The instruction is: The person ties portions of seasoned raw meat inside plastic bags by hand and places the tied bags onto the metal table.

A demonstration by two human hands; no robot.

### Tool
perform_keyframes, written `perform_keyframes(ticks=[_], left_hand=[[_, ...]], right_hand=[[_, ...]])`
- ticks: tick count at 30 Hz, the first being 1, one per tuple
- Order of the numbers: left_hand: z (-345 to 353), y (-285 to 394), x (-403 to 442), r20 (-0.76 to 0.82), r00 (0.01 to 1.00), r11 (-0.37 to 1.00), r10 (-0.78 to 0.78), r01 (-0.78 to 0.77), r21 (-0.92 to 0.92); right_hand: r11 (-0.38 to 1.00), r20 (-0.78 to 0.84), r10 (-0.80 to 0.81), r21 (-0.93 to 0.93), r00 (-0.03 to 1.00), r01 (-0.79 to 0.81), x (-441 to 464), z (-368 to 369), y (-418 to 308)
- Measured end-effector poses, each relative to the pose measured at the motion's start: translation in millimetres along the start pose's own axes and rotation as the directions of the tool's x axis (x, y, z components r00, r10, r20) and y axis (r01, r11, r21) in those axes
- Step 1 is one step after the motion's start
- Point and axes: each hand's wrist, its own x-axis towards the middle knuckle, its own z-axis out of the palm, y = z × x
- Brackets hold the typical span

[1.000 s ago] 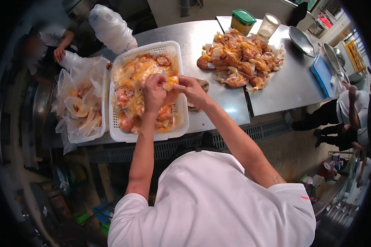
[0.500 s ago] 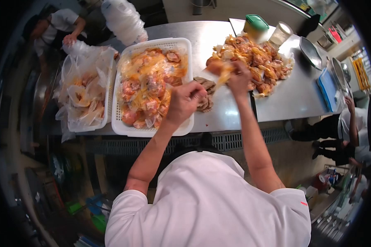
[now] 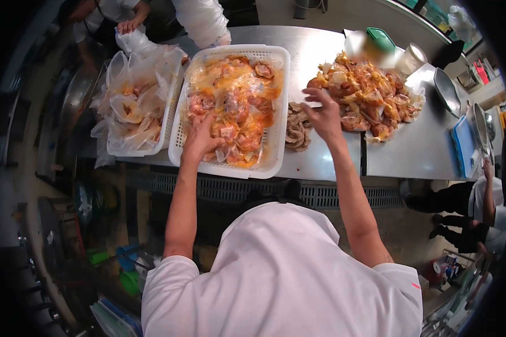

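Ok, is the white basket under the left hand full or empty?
Well filled: plastic-wrapped meat pieces cover most of the white basket, nearly wall to wall.

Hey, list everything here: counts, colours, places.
Basket: one, white, centre
Meat: many, orange-pink, in basket and heaped right
Tub: one, white, left of basket
Bags: several, clear, in tub
Bundle: one, white, behind basket
Pile: one, brown, right of basket
Jar: one, clear, upper right
Lid: one, green, beside jar
Dish: one, dark, right
Slab: one, blue, right
Tables: two, silver, centre, right
Grate: one, grey, floor
People: several, white tops, background
Shirt: one, white, bottom
Left hand: one, bare, over basket
Right hand: one, bare, over table
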Motion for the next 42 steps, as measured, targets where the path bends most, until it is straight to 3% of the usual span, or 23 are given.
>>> perform_keyframes(ticks=[2, 3, 6, 8, 9, 11, 13, 14, 16, 18, 19, 20, 22, 23, 24, 26, 30, 33, 34, 36, 37, 39, 42], left_hand=[[14, -10, -4, -0.046, 0.998, 0.997, -0.038, 0.04, 0.065], [8, -16, 2, 0.001, 1.0, 0.999, 0.026, -0.026, -0.028], [1, -13, -1, 0.049, 0.996, 0.984, 0.077, -0.068, -0.166], [-7, 5, -13, -0.059, 0.985, 0.972, 0.16, -0.168, -0.165], [-6, 11, -18, -0.025, 0.977, 0.967, 0.213, -0.215, -0.137], [-6, 42, -31, 0.321, 0.935, 0.982, 0.15, -0.104, -0.156], [30, 45, -35, 0.561, 0.789, 0.957, 0.25, -0.112, -0.268], [48, 42, -35, 0.556, 0.795, 0.958, 0.243, -0.107, -0.267], [71, 40, -30, 0.663, 0.705, 0.968, 0.251, -0.181, -0.174], [73, 39, -21, 0.689, 0.666, 0.957, 0.287, -0.173, -0.231], [70, 38, -18, 0.709, 0.629, 0.946, 0.319, -0.163, -0.28], [64, 34, -15, 0.706, 0.631, 0.945, 0.322, -0.17, -0.28], [41, 26, -12, 0.498, 0.767, 0.834, 0.405, -0.087, -0.545], [27, 23, -11, 0.479, 0.775, 0.816, 0.413, -0.082, -0.573], [3, 30, -10, 0.459, 0.782, 0.796, 0.421, -0.075, -0.6], [-22, 34, -16, 0.446, 0.824, 0.722, 0.349, 0.067, -0.689], [-61, 35, -24, 0.351, 0.906, 0.668, 0.238, 0.109, -0.736], [-61, 23, -24, 0.402, 0.905, 0.735, 0.14, 0.177, -0.655], [-68, 20, -26, 0.395, 0.908, 0.734, 0.136, 0.176, -0.657], [-79, 18, -31, 0.325, 0.944, 0.644, -0.06, 0.286, -0.71], [-70, 17, -28, 0.332, 0.942, 0.642, -0.057, 0.289, -0.71], [-43, 21, -22, -0.043, 0.993, 0.616, 0.108, -0.1, -0.782], [-8, 77, -32, -0.207, 0.934, 0.82, 0.291, -0.355, -0.449]], right_hand=[[0.988, 0.17, 0.118, 0.076, 0.978, -0.132, -7, 16, -23], [0.989, 0.173, 0.112, 0.082, 0.979, -0.127, -9, 24, -31], [0.993, 0.363, -0.069, 0.11, 0.929, 0.031, -17, 44, -42], [0.98, 0.619, -0.158, 0.006, 0.769, 0.197, -23, 67, -34], [0.98, 0.621, -0.159, 0.007, 0.767, 0.197, -29, 76, -30], [0.891, 0.75, -0.232, -0.091, 0.619, 0.444, -43, 88, -27], [0.891, 0.766, -0.126, -0.192, 0.63, 0.411, -39, 91, -41], [0.881, 0.77, -0.016, -0.291, 0.638, 0.373, -36, 93, -46], [0.893, 0.74, -0.089, -0.237, 0.666, 0.382, -28, 88, -32], [0.907, 0.69, -0.148, -0.192, 0.709, 0.376, -22, 77, -33], [0.933, 0.725, -0.011, -0.241, 0.689, 0.268, -19, 71, -38], [0.931, 0.721, -0.014, -0.243, 0.693, 0.272, -16, 68, -40], [0.944, 0.833, -0.039, -0.15, 0.552, 0.292, -18, 62, -37], [0.948, 0.826, -0.03, -0.154, 0.562, 0.278, -23, 64, -35], [0.923, 0.754, -0.267, 0.021, 0.6, 0.385, -30, 72, -33], [0.847, 0.628, -0.485, 0.165, 0.609, 0.505, -31, 83, -22], [0.886, 0.584, -0.44, 0.161, 0.682, 0.434, -19, 74, -34], [0.991, 0.587, -0.104, -0.008, 0.803, 0.134, -8, 36, -83], [0.99, 0.591, -0.11, -0.006, 0.799, 0.141, -5, 32, -89], [0.993, 0.519, -0.101, 0.007, 0.849, 0.114, -5, 25, -93], [0.98, 0.449, -0.177, -0.001, 0.876, 0.199, -6, 27, -90], [0.985, 0.41, -0.159, 0.007, 0.898, 0.171, -8, 33, -97], [0.995, 0.347, -0.096, 0.042, 0.933, 0.087, -10, 51, -109]])
